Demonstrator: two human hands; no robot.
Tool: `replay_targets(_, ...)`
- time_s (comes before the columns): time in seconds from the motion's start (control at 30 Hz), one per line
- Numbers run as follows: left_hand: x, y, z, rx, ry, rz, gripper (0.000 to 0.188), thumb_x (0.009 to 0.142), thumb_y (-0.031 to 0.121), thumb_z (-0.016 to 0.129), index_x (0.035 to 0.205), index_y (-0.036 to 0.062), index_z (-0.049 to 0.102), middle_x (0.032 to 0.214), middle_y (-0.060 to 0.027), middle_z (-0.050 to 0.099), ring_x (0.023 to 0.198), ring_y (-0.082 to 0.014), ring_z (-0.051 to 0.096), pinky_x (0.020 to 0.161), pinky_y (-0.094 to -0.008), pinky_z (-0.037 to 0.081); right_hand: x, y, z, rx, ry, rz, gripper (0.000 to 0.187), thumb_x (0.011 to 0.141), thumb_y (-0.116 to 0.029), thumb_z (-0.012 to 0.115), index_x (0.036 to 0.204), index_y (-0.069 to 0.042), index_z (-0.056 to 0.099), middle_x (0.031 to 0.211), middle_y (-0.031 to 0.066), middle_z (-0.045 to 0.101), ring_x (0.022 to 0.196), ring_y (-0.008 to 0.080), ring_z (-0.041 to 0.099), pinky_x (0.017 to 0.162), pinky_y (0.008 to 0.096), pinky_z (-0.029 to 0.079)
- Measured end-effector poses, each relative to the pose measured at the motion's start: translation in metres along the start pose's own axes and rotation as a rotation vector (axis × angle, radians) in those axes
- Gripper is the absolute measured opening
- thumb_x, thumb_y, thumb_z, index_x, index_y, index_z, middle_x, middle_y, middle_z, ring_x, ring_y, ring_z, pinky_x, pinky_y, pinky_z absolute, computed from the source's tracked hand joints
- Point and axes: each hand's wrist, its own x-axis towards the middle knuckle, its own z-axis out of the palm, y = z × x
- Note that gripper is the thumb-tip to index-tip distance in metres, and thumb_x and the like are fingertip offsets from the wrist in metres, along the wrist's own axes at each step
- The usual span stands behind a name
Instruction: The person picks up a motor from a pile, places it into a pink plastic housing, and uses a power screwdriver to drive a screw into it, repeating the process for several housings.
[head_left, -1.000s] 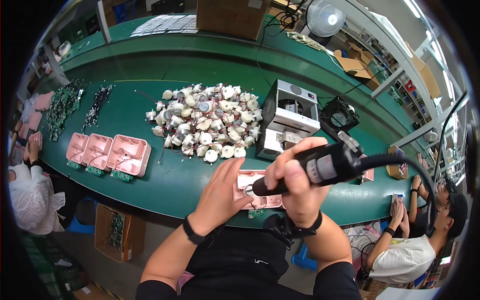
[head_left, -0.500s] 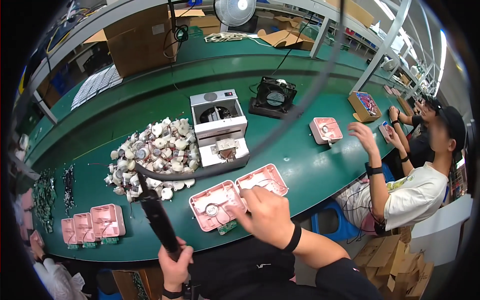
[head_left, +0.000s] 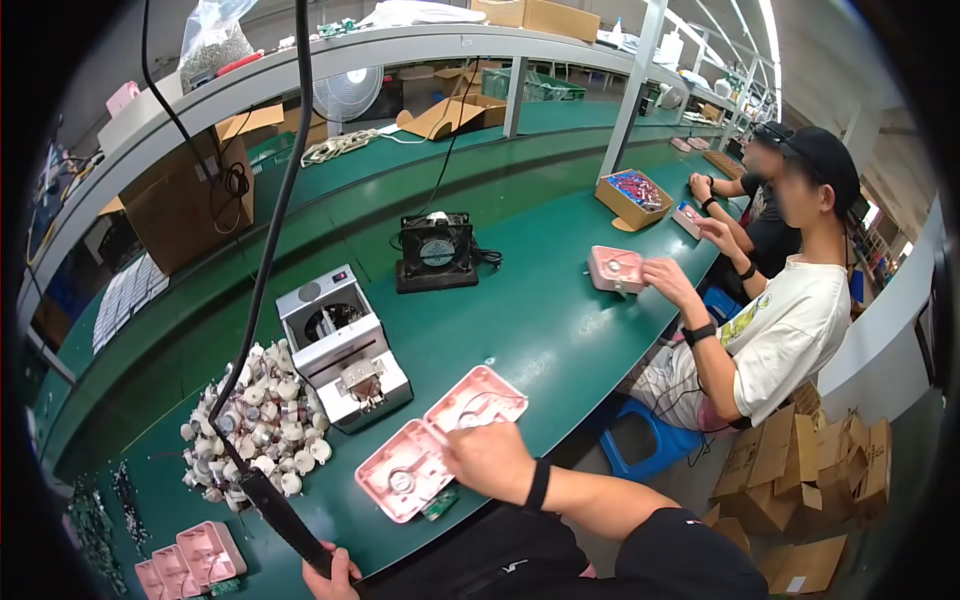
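Open pink case (head_left: 422,452) on the bench (head_left: 545,315), its halves running lower-left to upper-right, lies left and ahead of the nearer right hand (head_left: 492,462), whose grip I cannot tell; the left hand (head_left: 335,574) grasps a black corded tool (head_left: 285,515)

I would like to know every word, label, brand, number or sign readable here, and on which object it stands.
No text is readable.
Black fan: round label, too small.
Large cardboard box: pale label, too small.
Black clothing: small white mark, no letters distinguishable.
Pink case near the right hand: none visible.
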Motion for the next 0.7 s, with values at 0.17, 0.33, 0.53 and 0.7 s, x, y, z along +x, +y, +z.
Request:
replay_targets(0.17,-0.009,0.032,0.019,0.123,-0.019,-0.048,0.016,0.093,0.011,0.068,0.100,0.0004,0.058,0.071,-0.0021,0.056,0.059,-0.0112,0.053,0.056,-0.0252,0.042,0.011,0.076,-0.026,-0.125,0.083,0.106,0.022,0.083,-0.022,0.066,0.068,-0.007,0.067,0.060,0.0132,0.064,0.056,0.0316,0.066,0.055,0.0436,0.053)
replay_targets(0.33,-0.009,0.027,0.029,0.151,-0.031,-0.037,0.018,0.091,0.009,0.071,0.101,0.0005,0.058,0.076,-0.0028,0.059,0.058,-0.0106,0.054,0.055,-0.0247,0.044,0.045,0.185,-0.043,-0.292,0.166,0.184,0.023,0.082,-0.024,0.066,0.068,-0.006,0.067,0.062,0.0156,0.064,0.060,0.0342,0.066,0.058,0.0460,0.053)
replay_targets(0.53,-0.015,0.035,0.029,0.185,0.021,-0.042,0.016,0.091,0.008,0.070,0.100,0.0018,0.059,0.074,-0.0017,0.058,0.058,-0.0102,0.054,0.056,-0.0247,0.044,0.086,0.298,-0.043,-0.381,0.228,0.238,0.019,0.080,-0.024,0.067,0.073,-0.008,0.072,0.069,0.0150,0.068,0.067,0.0338,0.067,0.064,0.0465,0.053)
replay_targets(0.7,-0.011,0.016,0.015,0.177,0.077,-0.089,0.025,0.085,0.012,0.074,0.100,-0.0008,0.058,0.078,-0.0034,0.059,0.056,-0.0105,0.056,0.051,-0.0255,0.047,0.099,0.359,-0.026,-0.461,0.117,0.310,0.023,0.084,-0.020,0.059,0.073,-0.004,0.072,0.079,0.0203,0.070,0.074,0.0373,0.066,0.069,0.0497,0.051)
